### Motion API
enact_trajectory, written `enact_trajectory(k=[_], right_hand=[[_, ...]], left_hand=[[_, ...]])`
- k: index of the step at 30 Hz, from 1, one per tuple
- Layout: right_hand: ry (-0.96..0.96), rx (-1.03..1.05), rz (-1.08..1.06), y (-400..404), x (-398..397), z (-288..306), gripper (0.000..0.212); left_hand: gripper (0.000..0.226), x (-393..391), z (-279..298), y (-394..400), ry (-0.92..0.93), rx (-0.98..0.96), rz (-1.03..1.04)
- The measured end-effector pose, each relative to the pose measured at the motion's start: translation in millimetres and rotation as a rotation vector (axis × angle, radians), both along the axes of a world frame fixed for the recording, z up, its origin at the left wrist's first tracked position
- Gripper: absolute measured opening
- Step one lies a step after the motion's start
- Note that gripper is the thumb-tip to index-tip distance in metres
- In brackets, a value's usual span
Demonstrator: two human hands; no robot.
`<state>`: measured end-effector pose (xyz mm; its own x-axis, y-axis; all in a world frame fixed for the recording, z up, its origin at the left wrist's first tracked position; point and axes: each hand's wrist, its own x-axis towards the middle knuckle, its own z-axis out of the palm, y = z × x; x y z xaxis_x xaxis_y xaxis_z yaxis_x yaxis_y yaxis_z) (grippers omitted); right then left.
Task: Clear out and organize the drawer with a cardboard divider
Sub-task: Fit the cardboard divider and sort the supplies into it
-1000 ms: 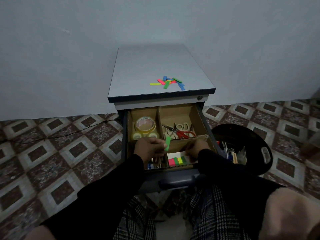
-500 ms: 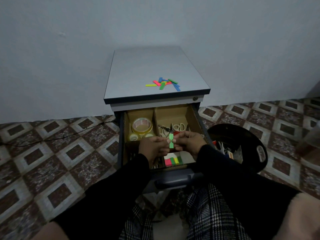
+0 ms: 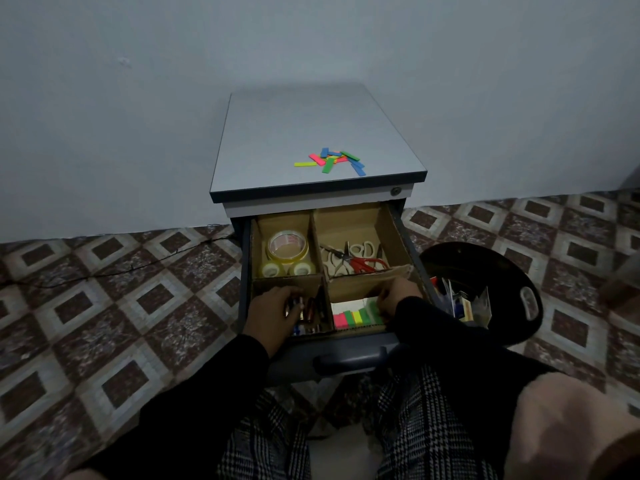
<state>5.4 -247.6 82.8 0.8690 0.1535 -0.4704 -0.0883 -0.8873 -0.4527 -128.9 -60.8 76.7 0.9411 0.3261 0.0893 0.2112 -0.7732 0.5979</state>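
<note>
Open drawer [image 3: 405, 237] with cardboard divider [image 3: 317, 237], left hand [image 3: 273, 311] loosely spread in its near-left compartment, right hand [image 3: 398, 299] pinching green sticky tabs [image 3: 375, 311] near-right

The drawer [image 3: 408, 237] stands pulled open, its brown cardboard divider [image 3: 317, 237] upright, splitting it into apparently four compartments.

Grey wall [image 3: 138, 98] fills upper frame; patterned tile floor [image 3: 104, 323] lower left and right; thin black cable [image 3: 114, 270] along floor, left; plaid trousers [image 3: 426, 427] at bottom
</note>
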Motion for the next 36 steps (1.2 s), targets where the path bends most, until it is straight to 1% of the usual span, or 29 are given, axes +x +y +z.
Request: enact_trajectory(k=[3, 7, 11, 14, 19, 22, 26, 31, 36], right_hand=[[-0.006, -0.041, 0.044, 1, -1, 0, 0.026], [-0.018, -0.092, 0.122, 2, -1, -3, 0.027], [-0.034, -0.109, 0.131, 1, 0, -3, 0.028], [-0.015, -0.121, 0.141, 2, -1, -3, 0.028], [-0.027, -0.087, 0.134, 0, -1, -4, 0.027], [-0.038, -0.005, 0.044, -1, -1, -8, 0.021], [-0.021, 0.18, -0.119, -2, 3, -12, 0.028], [-0.016, 0.395, -0.115, -1, 17, 18, 0.024], [-0.087, 0.507, -0.072, 14, 43, 68, 0.019]], left_hand=[[0.029, -2, -4, 2, 0.009, -0.043, 0.041], [0.029, -2, -7, 0, 0.009, -0.007, 0.021], [0.031, 0, -10, 0, 0.051, 0.022, 0.007], [0.031, -1, -11, 0, 0.054, 0.001, 0.011], [0.03, -2, -11, 0, 0.073, -0.007, 0.019], [0.029, -2, -9, -2, 0.08, -0.032, 0.027], [0.024, 0, -3, -1, 0.107, -0.128, 0.055], [0.021, 21, 19, 7, 0.044, -0.094, 0.042], [0.019, 58, 57, 10, -0.087, -0.065, 0.012]])
